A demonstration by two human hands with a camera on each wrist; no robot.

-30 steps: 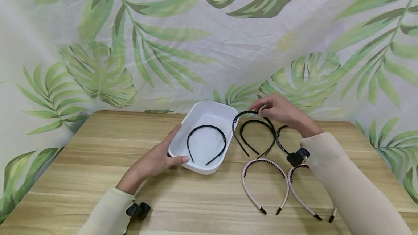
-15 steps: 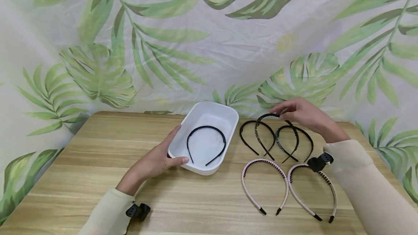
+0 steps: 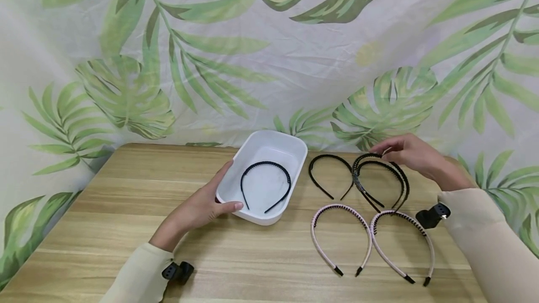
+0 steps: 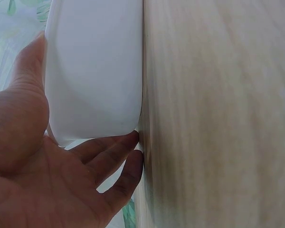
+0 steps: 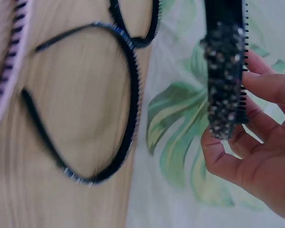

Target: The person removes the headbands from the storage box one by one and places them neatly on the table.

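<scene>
My left hand [image 3: 200, 209] holds the white plastic bin [image 3: 258, 219] by its near left corner, thumb over the rim; the left wrist view shows the fingers against its outer wall. Inside the bin lies a thin black headband [image 3: 266, 163]. My right hand [image 3: 414, 155] pinches a black headband [image 5: 223, 80] set with glittering stones at its top arc. It is held above the table, overlapping another black headband [image 3: 400, 179] in the head view. A further black headband [image 3: 330, 155] lies between that one and the bin.
Two pink headbands with black teeth and tips lie nearer me, the left one [image 3: 316, 242] and the right one [image 3: 429, 242] nearly touching. The wood-grain table [image 3: 126, 200] ends at a leaf-patterned cloth [image 3: 231, 60] behind.
My right hand has moved right and slightly nearer with the stone-set headband, from beside the bin to over the right black headband. The left hand and bin have stayed put.
</scene>
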